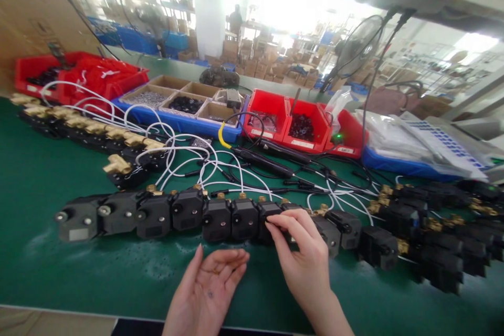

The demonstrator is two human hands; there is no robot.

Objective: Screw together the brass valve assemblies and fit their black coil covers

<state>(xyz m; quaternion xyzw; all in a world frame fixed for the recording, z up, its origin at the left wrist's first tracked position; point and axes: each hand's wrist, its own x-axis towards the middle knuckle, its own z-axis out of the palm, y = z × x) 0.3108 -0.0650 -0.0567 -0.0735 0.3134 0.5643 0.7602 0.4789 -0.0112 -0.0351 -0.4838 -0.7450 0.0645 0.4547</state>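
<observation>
Green bench [118, 278] between housings [189, 211] and edge [59, 312]

This is a factory-style assembly workshop, by the look of it. Identical black, boxy, plastic-looking units [188, 211] with brass fittings line the smooth green worktop [118, 278], running to both sides of the person's right grip [303, 257]. Just beyond that grip I see open red plastic bins [268, 101] of small parts; farther left of it, a shallow blue plastic tray [185, 125] is divided into compartments of little pieces. Well past the grip, stacked brown cardboard cartons [268, 55] and tall open racks [179, 0] crowd a bright hall, with a round caged fan [358, 44] to its right.
</observation>
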